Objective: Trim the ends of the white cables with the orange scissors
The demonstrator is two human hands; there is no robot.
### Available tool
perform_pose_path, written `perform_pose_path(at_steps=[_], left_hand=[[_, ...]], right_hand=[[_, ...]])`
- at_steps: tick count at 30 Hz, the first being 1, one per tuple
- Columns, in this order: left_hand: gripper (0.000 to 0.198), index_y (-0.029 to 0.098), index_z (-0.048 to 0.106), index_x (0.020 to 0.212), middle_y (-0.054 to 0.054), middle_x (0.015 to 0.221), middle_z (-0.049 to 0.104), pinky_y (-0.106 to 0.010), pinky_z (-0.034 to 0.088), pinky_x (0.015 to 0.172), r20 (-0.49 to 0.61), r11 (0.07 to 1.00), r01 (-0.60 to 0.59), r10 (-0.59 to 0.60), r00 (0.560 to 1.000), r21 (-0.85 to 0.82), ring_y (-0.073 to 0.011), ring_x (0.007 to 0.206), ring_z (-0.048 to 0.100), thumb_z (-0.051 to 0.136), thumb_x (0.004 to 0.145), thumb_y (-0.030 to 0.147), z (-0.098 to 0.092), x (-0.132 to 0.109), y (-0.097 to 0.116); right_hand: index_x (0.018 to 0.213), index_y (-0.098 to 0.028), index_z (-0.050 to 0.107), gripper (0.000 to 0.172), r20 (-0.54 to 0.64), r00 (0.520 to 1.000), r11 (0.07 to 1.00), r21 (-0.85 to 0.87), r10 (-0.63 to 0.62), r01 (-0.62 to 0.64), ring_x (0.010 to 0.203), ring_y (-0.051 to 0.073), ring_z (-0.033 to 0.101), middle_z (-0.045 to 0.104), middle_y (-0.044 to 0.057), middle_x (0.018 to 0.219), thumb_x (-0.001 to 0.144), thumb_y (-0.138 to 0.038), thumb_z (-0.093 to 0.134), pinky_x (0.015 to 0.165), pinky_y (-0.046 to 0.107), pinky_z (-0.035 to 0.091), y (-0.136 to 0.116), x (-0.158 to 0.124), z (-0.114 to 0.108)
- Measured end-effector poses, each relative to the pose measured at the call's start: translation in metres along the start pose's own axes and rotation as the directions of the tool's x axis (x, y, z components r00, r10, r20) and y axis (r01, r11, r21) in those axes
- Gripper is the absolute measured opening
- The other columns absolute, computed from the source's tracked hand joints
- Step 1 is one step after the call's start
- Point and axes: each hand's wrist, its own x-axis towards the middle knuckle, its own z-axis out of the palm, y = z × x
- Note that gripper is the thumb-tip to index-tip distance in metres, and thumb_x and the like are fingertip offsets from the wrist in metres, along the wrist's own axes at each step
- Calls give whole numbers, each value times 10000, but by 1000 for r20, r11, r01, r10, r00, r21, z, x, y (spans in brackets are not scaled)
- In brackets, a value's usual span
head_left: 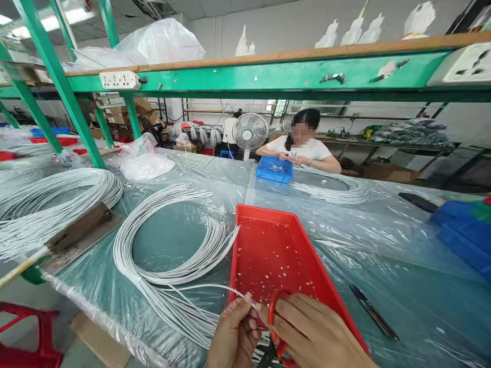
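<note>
1. Wire coil (128,245): on the table (383,276), left of the red tray (264,213).
2. Left hand (238,329): your fingers pinch one wire (226,287) near its tip.
3. Right hand (307,324): your fingers curl round red-handled cutters (272,313); probably end-trimming, next calling for aligned blades.

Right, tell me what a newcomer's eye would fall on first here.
Most likely the bright red tray in the middle of the table, scattered with small pale bits. Just in front, the left hand pinches a thin white cable while the right hand grips an orange-handled tool. Next might come the large coil of pale cables left of the tray.
</note>
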Motion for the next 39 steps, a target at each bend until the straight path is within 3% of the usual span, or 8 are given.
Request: perform_pose_path(at_steps=[4,6,9,11,13,17,23,39], left_hand=[[309,97,583,520,26,453,563,-120,408,381,47,997,-65,63,997,46,-24,357,461,841,435,245,4,-1,6],[246,97,630,591,11,508,595,-135,443,444,99,983,-157,147,984,95,-36,411,498,808,521,251,8,-2,7],[264,114,684,832,-27,619,658,-183,481,586,187,928,-328,296,937,176,-81,542,572,743,633,277,11,-1,4],[305,135,673,950,-57,749,687,-216,477,661,245,858,-441,383,891,263,-116,647,598,694,691,295,9,4,1],[247,142,689,922,-78,908,676,-229,455,732,284,755,-543,465,839,368,-151,787,597,655,730,294,5,10,0],[187,135,690,829,-69,905,666,-243,446,725,341,663,-585,475,811,466,-165,800,595,604,774,292,3,24,4],[216,108,614,709,-24,606,645,-197,431,538,334,755,-471,345,877,456,-91,521,542,589,786,309,14,40,15],[198,92,631,694,-15,530,625,-171,407,481,321,814,-343,205,925,468,-56,428,497,600,784,266,13,47,21]], right_hand=[[726,-168,636,295,-33,981,969,162,193,-186,523,150,571,637,50,626,832,-122,365,486,243,454,4,-6,6],[777,-165,649,175,-7,897,842,346,443,-413,541,141,566,616,40,637,792,-146,476,490,224,446,5,-10,14],[719,-167,644,35,189,589,343,659,786,-670,569,130,551,599,8,622,686,-178,649,547,210,435,5,-12,30],[659,-158,623,110,391,396,-56,767,831,-640,515,105,490,562,-18,551,627,-221,708,504,195,390,3,-9,40],[635,-151,591,181,518,320,-269,770,793,-579,457,80,413,485,-45,478,644,-297,698,455,184,336,0,-5,48],[606,-156,527,302,600,287,-385,742,747,-548,443,76,393,423,-54,469,725,-421,607,455,197,336,-2,-3,55],[714,-154,632,201,545,288,-322,762,787,-562,468,75,422,499,-50,491,615,-295,736,454,169,332,7,-14,53],[780,-197,620,121,-15,652,531,596,758,-603,536,109,564,592,-12,635,735,-92,580,502,189,444,0,-27,62]])
